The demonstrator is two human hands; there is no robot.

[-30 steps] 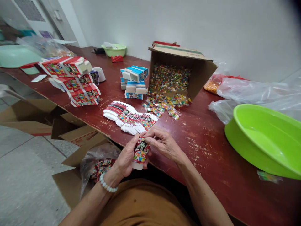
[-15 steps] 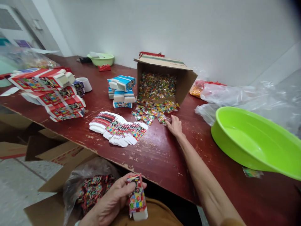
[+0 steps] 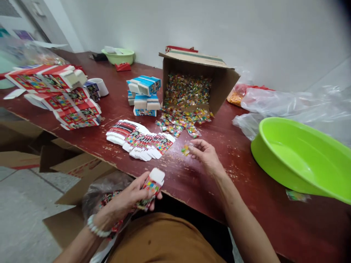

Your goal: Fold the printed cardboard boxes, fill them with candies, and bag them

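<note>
My left hand (image 3: 137,193) is closed around a small red candy box (image 3: 152,185), with its white end flap pointing up and away from me. Between the thumb and fingers of my right hand (image 3: 205,155) is a small clear packet of colourful candy (image 3: 185,149), held just over the table. Beyond it, more candy packets (image 3: 175,122) spill out of a cardboard carton (image 3: 223,87) lying on its side. A fanned row of flat red box blanks (image 3: 145,140) lies left of my right hand.
Bundled red boxes (image 3: 78,111) are stacked at the left, blue boxes (image 3: 145,91) beside the carton. A green basin (image 3: 256,146) stands at the right, near clear plastic bags (image 3: 276,100). Below the table edge, a bag of red boxes (image 3: 109,197) sits among open cartons (image 3: 79,204).
My right hand has drawn back from the candy pile with one packet. My left hand has raised the red box and turned it so its white flap end now points up.
</note>
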